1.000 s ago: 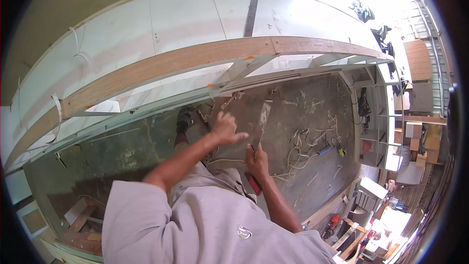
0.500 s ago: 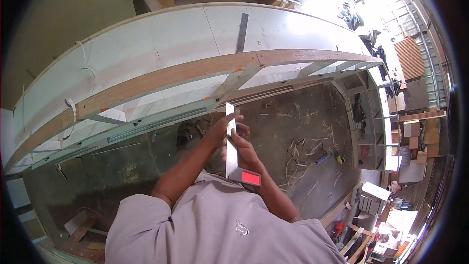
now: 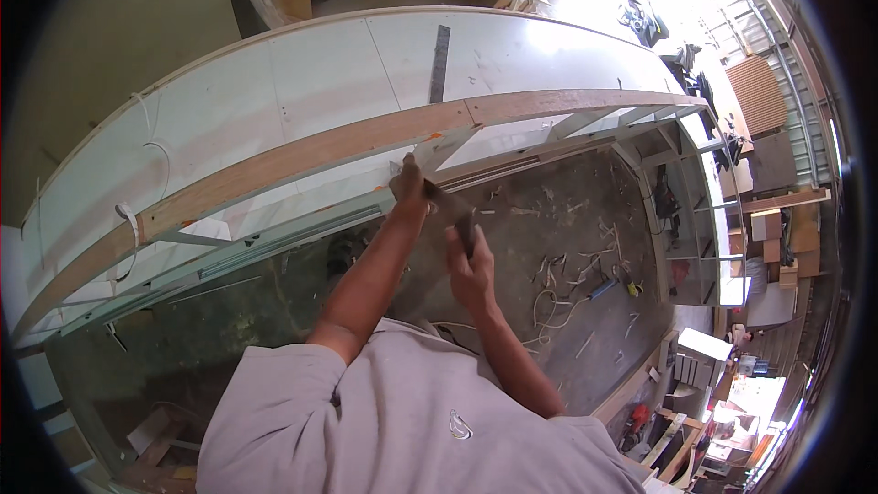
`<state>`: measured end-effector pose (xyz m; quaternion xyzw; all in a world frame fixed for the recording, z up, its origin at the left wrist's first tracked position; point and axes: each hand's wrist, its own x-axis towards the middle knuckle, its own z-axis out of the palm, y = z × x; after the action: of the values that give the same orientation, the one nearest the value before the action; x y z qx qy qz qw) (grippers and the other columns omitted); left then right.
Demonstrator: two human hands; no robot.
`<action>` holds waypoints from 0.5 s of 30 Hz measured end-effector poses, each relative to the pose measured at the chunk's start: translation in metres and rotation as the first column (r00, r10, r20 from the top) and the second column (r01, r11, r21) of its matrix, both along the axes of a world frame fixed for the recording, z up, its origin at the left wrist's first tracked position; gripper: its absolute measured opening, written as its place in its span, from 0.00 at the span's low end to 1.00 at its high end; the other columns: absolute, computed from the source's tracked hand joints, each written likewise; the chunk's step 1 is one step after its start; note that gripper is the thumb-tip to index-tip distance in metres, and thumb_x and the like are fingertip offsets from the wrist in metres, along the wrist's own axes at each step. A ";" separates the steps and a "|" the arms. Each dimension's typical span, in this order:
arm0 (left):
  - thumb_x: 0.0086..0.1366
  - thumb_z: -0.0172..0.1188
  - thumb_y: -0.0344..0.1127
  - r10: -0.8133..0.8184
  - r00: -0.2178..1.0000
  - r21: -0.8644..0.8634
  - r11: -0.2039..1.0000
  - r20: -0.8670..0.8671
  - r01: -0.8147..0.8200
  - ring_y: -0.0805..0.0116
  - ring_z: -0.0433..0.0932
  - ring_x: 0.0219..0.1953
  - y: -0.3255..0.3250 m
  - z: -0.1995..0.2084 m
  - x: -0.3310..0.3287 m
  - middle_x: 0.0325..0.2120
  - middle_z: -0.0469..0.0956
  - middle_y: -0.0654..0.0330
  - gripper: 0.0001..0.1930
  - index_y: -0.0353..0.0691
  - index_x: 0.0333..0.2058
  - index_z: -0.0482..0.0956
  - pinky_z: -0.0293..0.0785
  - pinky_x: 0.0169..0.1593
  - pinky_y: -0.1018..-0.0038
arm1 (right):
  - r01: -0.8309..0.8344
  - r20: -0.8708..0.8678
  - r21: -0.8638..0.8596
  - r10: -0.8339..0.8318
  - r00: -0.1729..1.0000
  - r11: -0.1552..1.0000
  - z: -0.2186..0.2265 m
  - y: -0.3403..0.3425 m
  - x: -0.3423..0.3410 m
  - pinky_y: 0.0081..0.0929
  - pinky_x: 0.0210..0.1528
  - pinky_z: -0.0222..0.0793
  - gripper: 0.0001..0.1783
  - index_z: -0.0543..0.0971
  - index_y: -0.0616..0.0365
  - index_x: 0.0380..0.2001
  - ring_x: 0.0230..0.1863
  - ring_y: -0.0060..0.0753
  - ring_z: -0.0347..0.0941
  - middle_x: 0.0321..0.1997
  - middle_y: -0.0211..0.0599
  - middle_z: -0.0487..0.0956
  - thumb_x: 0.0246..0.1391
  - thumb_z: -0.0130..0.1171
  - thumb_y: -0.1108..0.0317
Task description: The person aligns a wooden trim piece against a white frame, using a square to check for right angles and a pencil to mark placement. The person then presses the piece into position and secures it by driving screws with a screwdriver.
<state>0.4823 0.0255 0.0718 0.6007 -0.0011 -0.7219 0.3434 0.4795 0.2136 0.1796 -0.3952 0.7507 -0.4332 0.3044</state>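
Observation:
My right hand [image 3: 473, 276] is wrapped round the dark stock of a try square [image 3: 465, 225], thumb up along it. The square's metal blade is tilted and slants up and left, its far end meeting my left hand [image 3: 409, 187]. My left hand is closed, just below the wooden front rail [image 3: 357, 136] of a long curved white counter frame. Whether its fingers hold the blade's end or some small thing is hidden. A flat grey metal strip [image 3: 440, 64] lies across the white counter top [image 3: 338, 59], beyond the rail.
Wood offcuts and strips litter the concrete floor [image 3: 530, 247], with a looped hose [image 3: 553, 311] and a blue tool [image 3: 601, 290] at right. The frame [image 3: 681, 210] turns toward me on the right. Thin curled strips [image 3: 131, 220] hang over the rail at left.
The try square has gone from upright near my chest to tilted farther out. My left hand has moved forward and left to the rail; the hands are farther apart.

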 end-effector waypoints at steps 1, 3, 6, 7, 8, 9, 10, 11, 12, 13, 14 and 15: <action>0.65 0.56 0.55 -0.040 0.993 -0.065 0.997 0.115 0.048 0.52 0.78 0.39 -0.005 -0.012 -0.003 0.42 0.77 0.47 0.30 0.32 0.52 0.73 0.75 0.44 0.60 | 0.063 0.061 -0.020 -0.062 0.996 0.998 -0.004 -0.014 -0.003 0.23 0.25 0.66 0.15 0.74 0.60 0.39 0.23 0.19 0.71 0.24 0.28 0.74 0.66 0.56 0.57; 0.69 0.52 0.56 -0.056 0.930 -0.190 0.973 0.364 0.133 0.47 0.75 0.52 -0.026 -0.047 0.009 0.52 0.74 0.41 0.35 0.27 0.58 0.69 0.71 0.55 0.59 | 0.090 0.113 -0.082 -0.080 0.990 0.993 -0.005 -0.047 0.005 0.22 0.20 0.63 0.15 0.73 0.59 0.37 0.18 0.18 0.69 0.20 0.27 0.72 0.67 0.54 0.57; 0.73 0.40 0.54 -0.116 0.872 -0.392 0.859 0.475 0.328 0.35 0.59 0.65 -0.022 -0.062 -0.001 0.63 0.59 0.29 0.37 0.18 0.61 0.60 0.52 0.70 0.55 | 0.138 0.072 -0.121 -0.130 0.989 0.983 -0.013 -0.056 -0.001 0.22 0.17 0.60 0.15 0.73 0.59 0.34 0.15 0.17 0.66 0.16 0.26 0.70 0.67 0.54 0.57; 0.74 0.38 0.53 -0.119 0.860 -0.434 0.824 0.496 0.364 0.35 0.57 0.66 -0.017 -0.063 -0.007 0.64 0.57 0.29 0.36 0.18 0.62 0.59 0.50 0.70 0.55 | 0.172 0.097 -0.109 -0.162 0.982 0.979 -0.019 -0.057 -0.004 0.22 0.17 0.60 0.15 0.73 0.58 0.34 0.15 0.17 0.66 0.16 0.26 0.70 0.67 0.54 0.57; 0.75 0.36 0.51 -0.122 0.849 -0.476 0.783 0.514 0.401 0.35 0.55 0.67 -0.008 -0.059 -0.018 0.66 0.54 0.29 0.35 0.18 0.62 0.58 0.49 0.71 0.55 | 0.209 0.117 -0.099 -0.197 0.973 0.973 -0.024 -0.057 -0.009 0.22 0.17 0.60 0.15 0.73 0.58 0.33 0.15 0.17 0.66 0.16 0.25 0.70 0.67 0.54 0.57; 0.75 0.35 0.50 -0.122 0.838 -0.515 0.738 0.532 0.435 0.35 0.53 0.68 -0.003 -0.056 -0.026 0.67 0.52 0.30 0.34 0.19 0.63 0.57 0.47 0.72 0.55 | 0.203 0.076 -0.101 -0.196 0.978 0.974 -0.029 -0.056 -0.012 0.22 0.17 0.59 0.15 0.73 0.58 0.33 0.15 0.17 0.65 0.16 0.25 0.70 0.67 0.54 0.57; 0.75 0.34 0.49 -0.120 0.868 -0.522 0.756 0.482 0.394 0.35 0.52 0.69 0.000 -0.055 -0.031 0.67 0.51 0.30 0.34 0.19 0.63 0.57 0.46 0.72 0.56 | 0.203 0.037 -0.103 -0.200 0.979 0.974 -0.032 -0.053 -0.013 0.21 0.16 0.59 0.15 0.73 0.58 0.33 0.15 0.16 0.65 0.16 0.25 0.70 0.67 0.54 0.57; 0.76 0.34 0.48 -0.118 0.895 -0.526 0.773 0.430 0.354 0.36 0.51 0.69 0.004 -0.055 -0.038 0.68 0.50 0.31 0.33 0.19 0.63 0.57 0.46 0.73 0.56 | 0.205 -0.004 -0.104 -0.206 0.979 0.973 -0.036 -0.050 -0.016 0.21 0.16 0.58 0.15 0.73 0.57 0.33 0.15 0.16 0.65 0.16 0.25 0.69 0.67 0.54 0.57; 0.76 0.33 0.48 -0.117 0.919 -0.525 0.791 0.375 0.315 0.36 0.49 0.70 0.008 -0.055 -0.044 0.69 0.49 0.31 0.32 0.20 0.63 0.57 0.45 0.73 0.56 | 0.237 0.017 -0.087 -0.237 0.971 0.968 -0.040 -0.046 -0.019 0.23 0.19 0.59 0.16 0.72 0.59 0.32 0.17 0.17 0.64 0.17 0.26 0.70 0.67 0.54 0.57; 0.75 0.33 0.48 -0.116 0.939 -0.561 0.776 0.323 0.289 0.38 0.49 0.70 0.002 -0.066 -0.042 0.69 0.49 0.33 0.32 0.21 0.64 0.58 0.45 0.73 0.57 | 0.249 0.051 -0.078 -0.245 0.968 0.965 -0.037 -0.051 -0.013 0.25 0.22 0.60 0.16 0.72 0.61 0.32 0.20 0.18 0.64 0.18 0.28 0.70 0.66 0.55 0.57; 0.75 0.33 0.48 -0.110 0.955 -0.598 0.758 0.276 0.260 0.40 0.49 0.71 -0.007 -0.079 -0.038 0.69 0.50 0.34 0.32 0.22 0.64 0.58 0.44 0.73 0.58 | 0.255 0.091 -0.071 -0.249 0.964 0.964 -0.033 -0.058 -0.005 0.27 0.25 0.61 0.17 0.72 0.63 0.32 0.23 0.19 0.63 0.19 0.29 0.70 0.66 0.55 0.57; 0.75 0.34 0.48 -0.090 0.971 -0.600 0.772 0.220 0.208 0.44 0.53 0.67 -0.015 -0.092 -0.034 0.65 0.54 0.38 0.31 0.25 0.62 0.60 0.49 0.70 0.59 | 0.246 0.130 -0.078 -0.235 0.963 0.966 -0.028 -0.066 0.001 0.27 0.25 0.61 0.17 0.73 0.63 0.32 0.23 0.19 0.63 0.20 0.29 0.70 0.66 0.55 0.58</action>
<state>0.4479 0.0102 -0.0205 0.5148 -0.3162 -0.6498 0.4613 0.4804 0.1474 0.1514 -0.2883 0.7523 -0.5246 0.2752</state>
